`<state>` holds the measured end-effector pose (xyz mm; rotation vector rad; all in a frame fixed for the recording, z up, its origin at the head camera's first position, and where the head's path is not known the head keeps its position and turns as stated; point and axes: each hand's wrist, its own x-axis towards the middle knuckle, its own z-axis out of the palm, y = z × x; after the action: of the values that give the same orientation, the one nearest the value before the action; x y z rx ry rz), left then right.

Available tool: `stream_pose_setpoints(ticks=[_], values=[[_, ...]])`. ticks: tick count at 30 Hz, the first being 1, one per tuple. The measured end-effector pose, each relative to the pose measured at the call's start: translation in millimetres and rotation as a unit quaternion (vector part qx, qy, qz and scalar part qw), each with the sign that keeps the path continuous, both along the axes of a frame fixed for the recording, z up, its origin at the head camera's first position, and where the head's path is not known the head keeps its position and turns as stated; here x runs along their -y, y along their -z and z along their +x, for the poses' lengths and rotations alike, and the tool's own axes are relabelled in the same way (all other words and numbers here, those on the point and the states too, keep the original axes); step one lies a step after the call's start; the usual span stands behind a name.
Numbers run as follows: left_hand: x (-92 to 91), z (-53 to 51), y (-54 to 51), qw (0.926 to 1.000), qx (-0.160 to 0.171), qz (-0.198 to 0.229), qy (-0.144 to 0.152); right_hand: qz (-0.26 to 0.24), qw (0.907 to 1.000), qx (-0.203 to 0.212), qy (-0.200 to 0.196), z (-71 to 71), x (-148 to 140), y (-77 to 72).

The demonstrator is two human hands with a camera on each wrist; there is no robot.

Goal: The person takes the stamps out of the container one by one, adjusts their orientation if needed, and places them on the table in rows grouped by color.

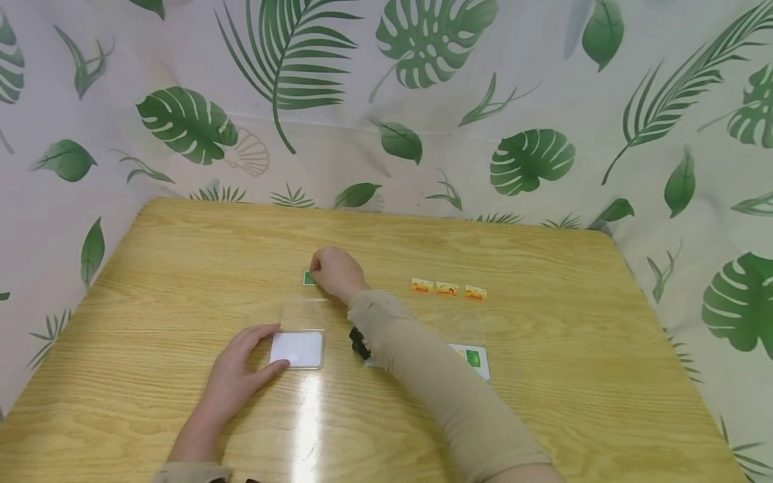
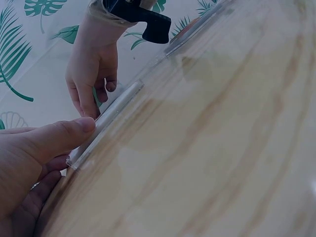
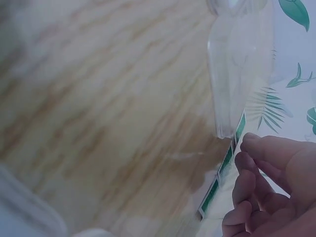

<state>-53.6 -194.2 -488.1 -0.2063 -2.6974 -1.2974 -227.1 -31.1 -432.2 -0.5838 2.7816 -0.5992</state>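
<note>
- Left hand (image 1: 238,365): its grip holds the case (image 1: 297,350), on the desk (image 1: 555,322).
- Right hand (image 1: 338,272): at the green cards (image 1: 308,278) beyond the case; cannot tell whether its grip holds one.

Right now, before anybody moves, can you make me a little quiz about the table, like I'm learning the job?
1. How many orange cards lie in the row?
2. True or false: the left hand is touching the white case.
3. Which is closest to the fingertips of the right hand?
A) the white case
B) a green card
C) the orange cards

Key:
1. Three.
2. True: its thumb is at the case's edge.
3. B: the fingertips are right by the green card, while the orange cards lie off to the right.
</note>
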Motion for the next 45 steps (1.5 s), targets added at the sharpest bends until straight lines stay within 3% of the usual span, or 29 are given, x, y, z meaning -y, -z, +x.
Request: stream_pose_setpoints(ticks=[14, 26, 45], values=[[-0.7, -0.5, -0.9, 1.0, -0.002, -0.003, 0.001, -0.053, 0.9985, -0.003, -0.014, 6.5, -16, -8.9], [-2.3, -0.5, -1.6, 0.9999, 0.009, -0.005, -0.001, -0.113, 0.9922, 0.018, -0.05, 32.8, -48, -19.5], [-2.3, -0.3, 1.8, 0.9999, 0.009, 0.004, -0.01, -0.138, 0.9888, 0.048, -0.03, 74.4, -97, -12.7]])
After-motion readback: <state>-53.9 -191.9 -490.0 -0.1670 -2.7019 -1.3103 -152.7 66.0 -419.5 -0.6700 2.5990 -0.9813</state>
